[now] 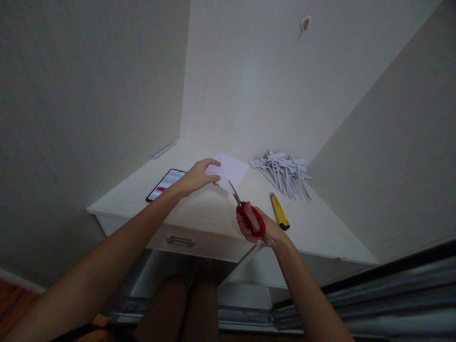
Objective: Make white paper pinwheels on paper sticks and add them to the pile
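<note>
My left hand point(203, 176) pinches the left side of a white sheet of paper point(233, 169) above the desk. A short dark line runs across the paper near my fingers. In my right hand point(258, 223) are red-handled scissors point(263, 225), gripped by their loops. Their metal blades point up and to the left, with the tips against or just over the paper's lower edge; whether they touch it I cannot tell. Beyond my right hand lies a yellow utility knife point(279, 211) with a black end. A smartphone point(166, 183) with its screen lit rests beside my left wrist.
A heap of folded white paper pieces with thin stems point(285, 171) lies at the back right, against the wall. Thin white paper sticks point(164, 149) lie at the desk's left edge. Walls enclose the white desk point(203, 209), which has a drawer handle point(180, 242) in front.
</note>
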Tool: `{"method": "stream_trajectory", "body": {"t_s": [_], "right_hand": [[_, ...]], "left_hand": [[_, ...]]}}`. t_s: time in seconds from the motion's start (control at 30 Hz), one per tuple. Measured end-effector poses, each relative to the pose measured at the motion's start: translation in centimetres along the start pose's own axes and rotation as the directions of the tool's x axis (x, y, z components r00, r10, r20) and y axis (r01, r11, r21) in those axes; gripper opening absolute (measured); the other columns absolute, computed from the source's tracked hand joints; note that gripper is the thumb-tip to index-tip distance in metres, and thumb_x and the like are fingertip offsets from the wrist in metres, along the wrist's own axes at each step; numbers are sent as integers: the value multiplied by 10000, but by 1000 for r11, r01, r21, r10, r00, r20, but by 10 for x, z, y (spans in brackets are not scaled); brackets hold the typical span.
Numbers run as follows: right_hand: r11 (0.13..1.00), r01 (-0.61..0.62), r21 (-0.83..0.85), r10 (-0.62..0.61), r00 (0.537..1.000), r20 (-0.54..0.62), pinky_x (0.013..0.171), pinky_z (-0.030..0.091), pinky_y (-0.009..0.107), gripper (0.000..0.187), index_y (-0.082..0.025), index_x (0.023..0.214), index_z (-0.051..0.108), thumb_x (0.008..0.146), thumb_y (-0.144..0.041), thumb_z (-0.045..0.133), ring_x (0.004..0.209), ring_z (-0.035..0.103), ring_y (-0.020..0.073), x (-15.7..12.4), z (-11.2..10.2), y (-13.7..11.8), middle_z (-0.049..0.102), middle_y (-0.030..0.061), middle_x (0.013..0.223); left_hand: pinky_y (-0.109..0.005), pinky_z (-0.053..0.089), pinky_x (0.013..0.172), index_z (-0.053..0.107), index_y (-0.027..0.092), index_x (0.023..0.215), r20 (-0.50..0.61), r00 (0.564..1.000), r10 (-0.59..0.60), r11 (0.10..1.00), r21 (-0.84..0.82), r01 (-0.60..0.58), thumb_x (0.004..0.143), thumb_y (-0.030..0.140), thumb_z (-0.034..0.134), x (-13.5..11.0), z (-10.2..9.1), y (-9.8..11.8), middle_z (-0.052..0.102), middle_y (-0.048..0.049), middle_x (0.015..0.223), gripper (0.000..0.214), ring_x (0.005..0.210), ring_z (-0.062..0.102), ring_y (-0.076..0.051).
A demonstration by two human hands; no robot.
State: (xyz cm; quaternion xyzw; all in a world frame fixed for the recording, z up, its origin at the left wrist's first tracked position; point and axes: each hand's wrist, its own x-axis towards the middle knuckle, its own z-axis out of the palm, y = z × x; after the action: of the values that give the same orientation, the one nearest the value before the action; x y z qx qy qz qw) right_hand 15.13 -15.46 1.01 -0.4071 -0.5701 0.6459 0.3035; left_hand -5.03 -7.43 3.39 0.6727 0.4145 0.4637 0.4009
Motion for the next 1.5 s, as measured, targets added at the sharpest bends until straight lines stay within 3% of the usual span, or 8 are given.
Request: {"method": "stream_trajectory", "body": {"t_s": [0.37,0.67,0.77,0.9,1.1,1.27,1.4,1.5], "right_hand": [[954,2,-298,-21,998,-60,289,226,197,548,-174,568,414,754,-686,356,255,381,78,-2,-4,6,412,-43,337],[926,-173,-335,145,984,-107,292,209,184,472,-156,639,472,718,-621,484,271,343,52,-27,-16,0,452,-52,388],[815,-226,-533,81,956,-281,354,223,206,419,-150,622,495,754,-547,479,339,335,56,-29,-34,-2,442,-37,422],[538,-293,-790,-203,865,-459,475,284,260,265,-174,570,479,778,-332,527,469,416,105,-11,-53,5,482,15,516],[338,-427,-839,-325,783,-530,604,343,307,214,-129,781,595,796,-330,523,704,560,222,20,-50,21,601,141,756],[49,-537,-842,-429,750,-503,681,375,312,253,-100,857,649,836,-282,474,827,575,244,31,-45,21,632,160,879],[-14,-512,-859,-478,758,-444,738,380,328,279,-81,858,669,837,-285,479,856,550,246,37,-51,18,611,170,903],[9,-483,-876,-539,735,-411,767,375,351,275,-80,859,670,844,-257,460,875,533,258,38,-48,15,600,177,905]], "left_hand": [[-222,391,567,503,122,1056,5,1000,-21,1000,-23,21,623,169,598,-3,4,-10,547,17,689,445,593,531,-113],[-236,415,607,514,133,1052,-49,996,-73,995,60,76,642,194,591,-13,-4,-14,572,4,746,422,613,552,-128],[-251,418,637,545,150,995,-73,996,-54,989,136,63,690,260,560,-18,-2,-25,583,-18,822,324,656,554,-140],[-260,423,588,539,155,993,-37,995,-98,974,202,103,742,329,509,-25,7,-42,591,-30,766,307,626,561,-159],[-277,423,564,514,116,1083,67,976,-208,895,415,162,792,438,437,-44,15,-44,608,-41,682,441,551,565,-172],[-378,398,797,629,155,983,119,991,59,640,758,-130,863,347,373,-61,13,-34,591,-116,909,342,897,543,-233],[-503,291,896,637,248,975,202,947,252,493,815,-305,868,273,397,-70,12,-36,451,-102,1252,264,1144,410,-267],[-466,311,917,599,224,1030,365,905,219,489,761,-426,901,234,333,-76,14,-40,487,-93,1221,296,1092,465,-212]]}}
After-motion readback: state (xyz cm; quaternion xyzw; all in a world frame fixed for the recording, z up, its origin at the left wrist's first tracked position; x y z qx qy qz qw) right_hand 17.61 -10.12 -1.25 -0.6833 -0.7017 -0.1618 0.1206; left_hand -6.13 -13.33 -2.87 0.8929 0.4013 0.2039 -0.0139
